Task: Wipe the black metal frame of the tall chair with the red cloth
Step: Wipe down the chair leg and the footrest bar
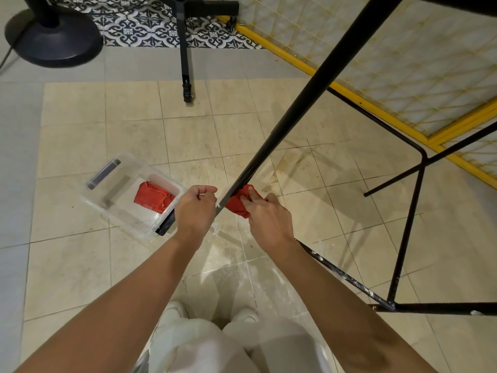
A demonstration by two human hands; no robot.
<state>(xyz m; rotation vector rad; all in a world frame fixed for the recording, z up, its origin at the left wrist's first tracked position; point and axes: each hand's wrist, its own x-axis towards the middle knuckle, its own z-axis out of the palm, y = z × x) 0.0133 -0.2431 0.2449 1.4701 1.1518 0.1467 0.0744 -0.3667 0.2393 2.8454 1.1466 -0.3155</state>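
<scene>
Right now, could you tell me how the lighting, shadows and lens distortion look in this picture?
In the head view the light is warm and dim; the chair frame casts soft shadows across the floor tiles. The wide lens bends tile lines near the edges. The right hand on the red cloth is slightly soft, as is the left hand.

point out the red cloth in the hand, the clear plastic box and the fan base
red cloth (238, 203): head view, bunched part against the chair leg
clear plastic box (118, 211): head view, near wall
fan base (56, 41): head view, top of round base
</scene>
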